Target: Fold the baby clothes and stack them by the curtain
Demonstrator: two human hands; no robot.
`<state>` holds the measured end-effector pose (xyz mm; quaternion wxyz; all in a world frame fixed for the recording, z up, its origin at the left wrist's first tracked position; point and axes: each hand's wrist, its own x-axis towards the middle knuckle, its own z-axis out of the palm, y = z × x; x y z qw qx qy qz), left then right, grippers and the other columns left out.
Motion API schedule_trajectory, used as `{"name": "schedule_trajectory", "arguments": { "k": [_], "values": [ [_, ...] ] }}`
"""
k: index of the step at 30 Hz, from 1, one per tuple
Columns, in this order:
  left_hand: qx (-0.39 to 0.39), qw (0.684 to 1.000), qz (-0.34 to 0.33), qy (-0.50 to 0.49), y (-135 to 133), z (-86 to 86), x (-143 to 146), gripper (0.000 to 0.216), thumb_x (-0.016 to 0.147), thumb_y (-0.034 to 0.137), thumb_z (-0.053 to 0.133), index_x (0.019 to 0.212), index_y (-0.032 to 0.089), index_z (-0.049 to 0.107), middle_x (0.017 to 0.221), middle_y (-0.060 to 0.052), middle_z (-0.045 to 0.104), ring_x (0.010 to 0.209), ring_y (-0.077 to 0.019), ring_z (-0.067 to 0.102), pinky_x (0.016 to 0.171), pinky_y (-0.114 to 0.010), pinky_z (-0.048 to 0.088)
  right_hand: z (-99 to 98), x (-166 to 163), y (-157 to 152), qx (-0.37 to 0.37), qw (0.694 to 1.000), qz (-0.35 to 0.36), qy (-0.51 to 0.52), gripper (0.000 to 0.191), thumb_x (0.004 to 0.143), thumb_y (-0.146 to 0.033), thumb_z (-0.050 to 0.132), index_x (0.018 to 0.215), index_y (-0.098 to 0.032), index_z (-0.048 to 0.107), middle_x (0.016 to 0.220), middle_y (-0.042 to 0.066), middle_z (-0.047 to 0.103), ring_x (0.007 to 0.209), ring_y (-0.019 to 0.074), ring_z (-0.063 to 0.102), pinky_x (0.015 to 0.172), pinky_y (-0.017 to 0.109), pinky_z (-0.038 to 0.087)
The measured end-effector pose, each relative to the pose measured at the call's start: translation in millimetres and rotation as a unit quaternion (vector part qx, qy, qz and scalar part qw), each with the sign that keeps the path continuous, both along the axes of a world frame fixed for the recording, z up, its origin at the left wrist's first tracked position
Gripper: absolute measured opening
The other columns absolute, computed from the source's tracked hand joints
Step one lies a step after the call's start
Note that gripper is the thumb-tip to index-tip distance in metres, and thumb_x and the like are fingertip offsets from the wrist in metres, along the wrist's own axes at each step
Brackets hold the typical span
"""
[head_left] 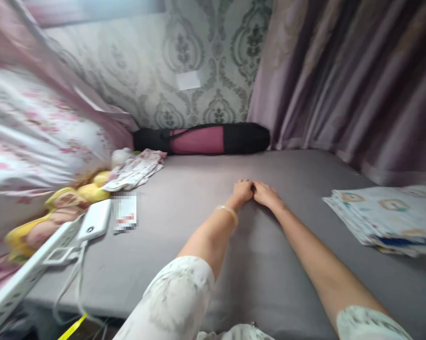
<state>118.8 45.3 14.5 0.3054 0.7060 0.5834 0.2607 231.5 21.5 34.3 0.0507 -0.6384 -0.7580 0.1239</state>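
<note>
A grey bed sheet (198, 226) covers the flat mattress under both arms. Out at the middle of it, my left hand (243, 190) rests on the cloth with its fingers stretched forward, a pale bangle (230, 212) round the wrist. My right hand (265, 192) lies against it, the two touching near the thumbs. Its fingers are lowered on the sheet, slightly apart, and somewhat blurred. I see nothing held in either hand.
Folded patterned cloth (386, 212) is stacked at the right. A long black and pink bag (198, 140) lies along the wall. At left are a white power bank (95, 219) with cables, yellow plush toys (66, 198), a small crumpled cloth (137, 170) and a white rail (29, 269).
</note>
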Motion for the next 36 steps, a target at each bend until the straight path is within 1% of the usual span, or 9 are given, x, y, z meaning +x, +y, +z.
{"name": "schedule_trajectory", "arguments": {
  "k": [2, 4, 8, 11, 17, 23, 29, 33, 36],
  "values": [
    [-0.025, 0.999, 0.041, -0.022, 13.4, 4.8, -16.8, 0.028, 0.08, 0.006, 0.053, 0.1, 0.013, 0.07, 0.104, -0.013, 0.07, 0.102, -0.022, 0.063, 0.094, -0.033, 0.045, -3.8, -20.7, 5.1, 0.024, 1.0, -0.014, 0.014, 0.042, 0.096, -0.027, 0.035, 0.135, -0.021, 0.049, 0.132, 0.012, 0.059, 0.119, 0.0268, 0.056, 0.095, 0.04, 0.043],
    [-0.036, 0.993, 0.105, -0.035, 24.3, 7.9, -40.3, 0.033, 0.084, 0.006, 0.046, 0.109, 0.01, 0.068, 0.099, -0.014, 0.071, 0.091, -0.0186, 0.067, 0.086, -0.03, 0.049, -6.2, -40.2, 7.4, 0.034, 0.999, -0.024, 0.009, 0.044, 0.095, -0.026, 0.037, 0.136, -0.017, 0.048, 0.131, 0.014, 0.059, 0.119, 0.0279, 0.055, 0.093, 0.04, 0.044],
    [-0.036, 0.97, 0.238, -0.026, 29.7, 10.4, -105.4, 0.033, 0.085, 0.006, 0.046, 0.112, 0.008, 0.065, 0.11, -0.02, 0.069, 0.105, -0.0214, 0.065, 0.089, -0.03, 0.048, -10.5, -73.6, 7.0, 0.046, 0.999, -0.008, -0.002, 0.044, 0.092, -0.026, 0.04, 0.133, -0.015, 0.052, 0.131, 0.018, 0.058, 0.12, 0.0303, 0.054, 0.092, 0.043, 0.044],
    [-0.033, 0.949, 0.313, 0.004, 21.2, 14.1, -163.9, 0.032, 0.084, 0.009, 0.05, 0.112, 0.013, 0.065, 0.119, -0.02, 0.066, 0.116, -0.023, 0.06, 0.095, -0.032, 0.045, -16.3, -89.5, 5.2, 0.065, 0.998, -0.01, 0.002, 0.043, 0.092, -0.028, 0.04, 0.13, -0.014, 0.055, 0.129, 0.018, 0.059, 0.119, 0.0314, 0.054, 0.092, 0.044, 0.043],
    [-0.043, 0.895, 0.436, 0.089, -8.6, 28.2, -280.2, 0.032, 0.085, 0.011, 0.051, 0.112, 0.017, 0.065, 0.123, -0.018, 0.064, 0.119, -0.0248, 0.058, 0.094, -0.033, 0.044, -31.2, -97.0, -0.4, 0.132, 0.991, -0.011, -0.008, 0.039, 0.092, -0.029, 0.038, 0.118, -0.013, 0.063, 0.123, 0.017, 0.06, 0.118, 0.0318, 0.051, 0.093, 0.044, 0.04],
    [-0.043, 0.833, 0.527, 0.162, -43.5, 44.1, -373.1, 0.032, 0.083, 0.012, 0.054, 0.112, 0.017, 0.065, 0.122, -0.018, 0.065, 0.117, -0.0297, 0.059, 0.092, -0.038, 0.045, -39.2, -96.7, -2.2, 0.177, 0.984, -0.009, -0.015, 0.037, 0.092, -0.029, 0.038, 0.115, -0.014, 0.064, 0.117, 0.017, 0.062, 0.115, 0.0308, 0.05, 0.091, 0.042, 0.038],
    [-0.03, 0.795, 0.562, 0.227, -67.9, 54.1, -430.2, 0.032, 0.081, 0.018, 0.06, 0.113, 0.013, 0.062, 0.133, -0.021, 0.054, 0.127, -0.0351, 0.046, 0.099, -0.046, 0.039, -40.6, -96.9, -1.3, 0.187, 0.982, -0.006, -0.022, 0.038, 0.092, -0.029, 0.038, 0.116, -0.013, 0.063, 0.118, 0.017, 0.061, 0.114, 0.031, 0.05, 0.089, 0.042, 0.038],
    [-0.033, 0.796, 0.542, 0.269, -70.2, 48.2, -444.2, 0.037, 0.077, 0.028, 0.067, 0.112, 0.017, 0.063, 0.137, -0.018, 0.049, 0.13, -0.0372, 0.039, 0.103, -0.049, 0.034, -40.9, -97.2, -0.8, 0.187, 0.982, -0.01, -0.025, 0.04, 0.093, -0.029, 0.037, 0.118, -0.013, 0.062, 0.123, 0.018, 0.06, 0.117, 0.0315, 0.049, 0.092, 0.042, 0.037],
    [-0.033, 0.797, 0.543, 0.263, -67.4, 43.5, -448.3, 0.031, 0.076, 0.028, 0.065, 0.106, 0.022, 0.067, 0.135, -0.016, 0.051, 0.129, -0.0377, 0.041, 0.102, -0.05, 0.034, -41.2, -97.3, -0.9, 0.187, 0.982, -0.013, -0.026, 0.041, 0.093, -0.029, 0.036, 0.121, -0.014, 0.062, 0.126, 0.017, 0.06, 0.118, 0.031, 0.049, 0.094, 0.042, 0.037]
  ]
}}
